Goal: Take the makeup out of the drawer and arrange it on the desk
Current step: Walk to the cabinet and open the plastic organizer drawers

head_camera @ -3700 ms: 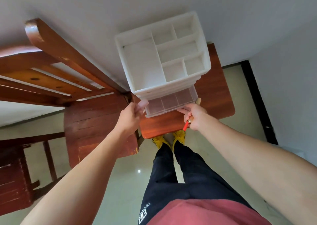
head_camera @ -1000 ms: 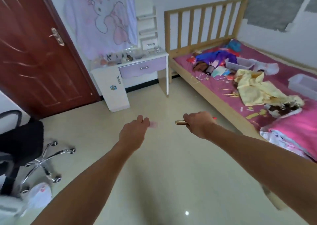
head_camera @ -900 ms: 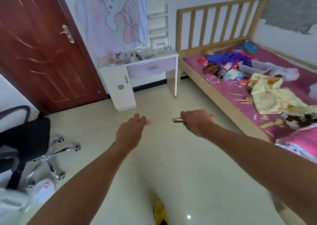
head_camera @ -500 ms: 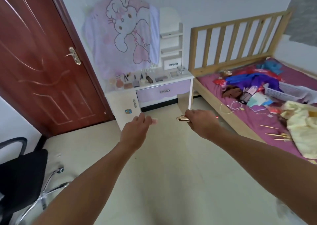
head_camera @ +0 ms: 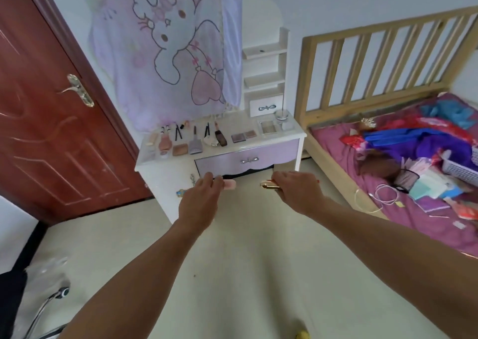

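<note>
Head view: the left hand (head_camera: 200, 199) pinches a small pink piece (head_camera: 229, 184) by its end. The right hand (head_camera: 297, 191) curls round a gold tube (head_camera: 269, 185). Both are held out short of the desk (head_camera: 232, 150). Light, stiff, slick little things, I'd say, so grip mid-body. Against half a second ago, the desk looms closer.
</note>
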